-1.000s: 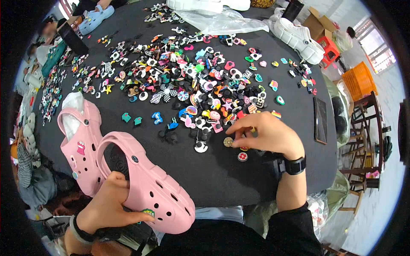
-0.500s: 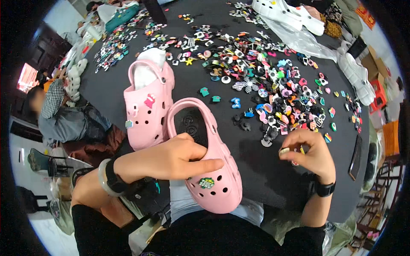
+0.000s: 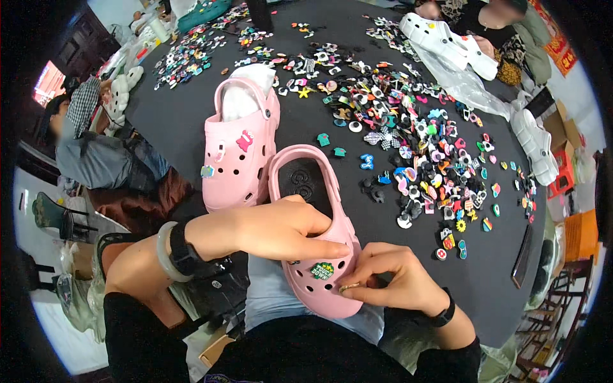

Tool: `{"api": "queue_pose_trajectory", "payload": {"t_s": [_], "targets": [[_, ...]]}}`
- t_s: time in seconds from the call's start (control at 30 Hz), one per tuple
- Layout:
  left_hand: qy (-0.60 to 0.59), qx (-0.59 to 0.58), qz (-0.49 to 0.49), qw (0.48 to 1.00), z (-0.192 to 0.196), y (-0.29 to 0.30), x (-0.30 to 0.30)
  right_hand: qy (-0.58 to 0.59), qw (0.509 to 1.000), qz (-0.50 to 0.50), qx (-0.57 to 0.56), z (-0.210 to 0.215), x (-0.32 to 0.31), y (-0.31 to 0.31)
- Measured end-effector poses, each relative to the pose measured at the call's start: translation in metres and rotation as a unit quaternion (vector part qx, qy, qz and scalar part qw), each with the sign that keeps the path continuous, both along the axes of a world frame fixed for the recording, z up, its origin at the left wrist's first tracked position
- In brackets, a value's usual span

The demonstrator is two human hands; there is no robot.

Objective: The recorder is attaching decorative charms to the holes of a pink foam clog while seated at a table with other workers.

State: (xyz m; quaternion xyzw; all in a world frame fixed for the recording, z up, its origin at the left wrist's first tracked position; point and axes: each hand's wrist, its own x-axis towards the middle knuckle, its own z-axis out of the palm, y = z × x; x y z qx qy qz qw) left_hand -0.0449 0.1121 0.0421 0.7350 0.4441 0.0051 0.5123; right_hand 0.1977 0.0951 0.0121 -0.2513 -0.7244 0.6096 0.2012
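Observation:
My left hand (image 3: 281,231) is closed on a pink clog (image 3: 322,299), fingers inside the opening and thumb on top, holding it toe toward me over my lap. A green shoe charm (image 3: 322,271) sits in one of the holes on its upper. At the toe's right side, my right hand (image 3: 402,277) pinches a small pale shoe charm (image 3: 347,287) against the clog near its holes; most of that charm is hidden. Beyond my left hand stands a second pink clog (image 3: 220,188), with white stuffing and a pink charm (image 3: 244,140) among those on it.
Loose shoe charms (image 3: 440,159) lie in a wide pile across the dark table (image 3: 300,118). White clogs (image 3: 440,41) are at the far right, another white clog (image 3: 535,147) at the right edge. A dark flat object (image 3: 522,255) lies near there. People sit at the far right and left.
My right hand has come left from the table to the clog's toe, bringing the small charm with it. The view has shifted slightly, and my left hand keeps its hold.

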Motion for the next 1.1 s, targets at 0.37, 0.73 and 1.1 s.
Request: {"api": "queue_pose_trajectory", "payload": {"t_s": [0.37, 0.73, 1.1], "targets": [[0.006, 0.012, -0.011, 1.000, -0.003, 0.000, -0.001, -0.055, 0.996, -0.063, -0.004, -0.007, -0.002, 0.001], [-0.017, 0.103, 0.019, 0.994, -0.015, -0.010, 0.000, 0.021, 0.986, -0.050, -0.156, -0.036, -0.013, 0.000], [-0.129, 0.082, 0.058, 0.986, -0.001, -0.009, 0.000, 0.144, 0.956, 0.018, -0.256, -0.043, 0.009, 0.018]]}}
